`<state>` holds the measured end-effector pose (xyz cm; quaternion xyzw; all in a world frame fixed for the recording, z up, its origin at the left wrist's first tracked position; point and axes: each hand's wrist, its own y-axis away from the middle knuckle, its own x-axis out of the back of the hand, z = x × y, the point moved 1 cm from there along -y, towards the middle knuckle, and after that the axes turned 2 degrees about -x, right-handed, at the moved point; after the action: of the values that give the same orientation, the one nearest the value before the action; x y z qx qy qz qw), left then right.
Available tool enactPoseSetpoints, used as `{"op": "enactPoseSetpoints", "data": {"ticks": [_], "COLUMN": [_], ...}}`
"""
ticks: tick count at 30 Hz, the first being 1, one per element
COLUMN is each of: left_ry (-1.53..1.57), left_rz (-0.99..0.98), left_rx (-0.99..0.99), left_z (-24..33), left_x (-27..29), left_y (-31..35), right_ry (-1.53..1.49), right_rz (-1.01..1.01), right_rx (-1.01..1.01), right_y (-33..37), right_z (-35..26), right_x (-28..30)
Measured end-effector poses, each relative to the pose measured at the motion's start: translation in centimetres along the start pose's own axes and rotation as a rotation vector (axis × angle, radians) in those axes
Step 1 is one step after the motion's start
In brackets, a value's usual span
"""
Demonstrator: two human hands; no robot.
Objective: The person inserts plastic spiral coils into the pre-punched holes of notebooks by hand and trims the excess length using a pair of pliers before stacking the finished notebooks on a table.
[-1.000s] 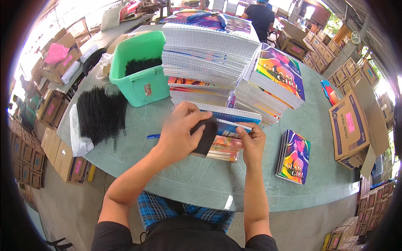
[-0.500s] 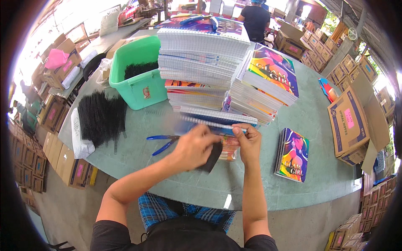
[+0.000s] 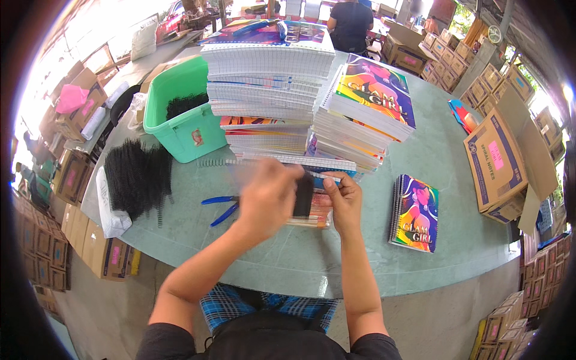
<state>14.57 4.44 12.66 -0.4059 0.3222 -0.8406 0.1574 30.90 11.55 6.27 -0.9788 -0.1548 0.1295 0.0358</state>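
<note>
In front of the tall stack, my right hand (image 3: 344, 198) pinches the right end of a notebook (image 3: 326, 175) by its edge. Over its left part is my left hand (image 3: 270, 192), smeared by motion, its fingers curled but unclear. A spiral coil (image 3: 211, 162) sticks out leftward past that hand, along the line of the notebook's edge. A dark flat panel (image 3: 304, 195) hangs below the fingers, over an orange-and-pink printed piece (image 3: 318, 215) on the table. Blue-handled pliers (image 3: 221, 208) lie left of my left hand, partly hidden by it.
Tall stacks of unbound notebooks (image 3: 270, 66) rise just beyond my hands. A green bin (image 3: 198, 135) and a heap of black coils (image 3: 137, 180) are leftward. Bound notebooks (image 3: 415, 213) lie rightward, near an open carton (image 3: 498, 162). A person (image 3: 350, 27) is farther back.
My left hand has shifted slightly left and up, still blurred. The coil's left end now shows more clearly. The whole view has moved a little; my right hand keeps its pinch.
</note>
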Motion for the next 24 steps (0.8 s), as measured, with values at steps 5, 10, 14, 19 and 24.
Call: {"op": "enactPoseSetpoints", "data": {"ticks": [5, 10, 14, 19, 24], "left_ry": [0.075, 0.022, 0.033, 0.120, 0.083], "left_rz": [0.100, -0.470, 0.413, -0.219, -0.127], "left_rx": [-0.049, -0.082, -0.027, -0.024, -0.116], "left_z": [1.3, 0.7, 2.3, 0.8, 0.7], "left_x": [0.8, -1.6, -0.1, -4.7, -4.0], "left_y": [-1.2, 0.4, -2.1, 4.3, 4.2], "right_ry": [-0.167, 0.030, -0.040, 0.083, -0.115], "right_rz": [-0.105, -0.029, -0.063, -0.113, -0.167], "right_rx": [-0.032, 0.005, 0.029, 0.045, 0.121], "right_y": [0.6, 0.4, 0.7, -0.3, 0.5], "right_z": [-1.2, -1.4, -0.3, 0.4, -0.8], "right_x": [-0.3, -0.4, -0.1, 0.3, -0.3]}}
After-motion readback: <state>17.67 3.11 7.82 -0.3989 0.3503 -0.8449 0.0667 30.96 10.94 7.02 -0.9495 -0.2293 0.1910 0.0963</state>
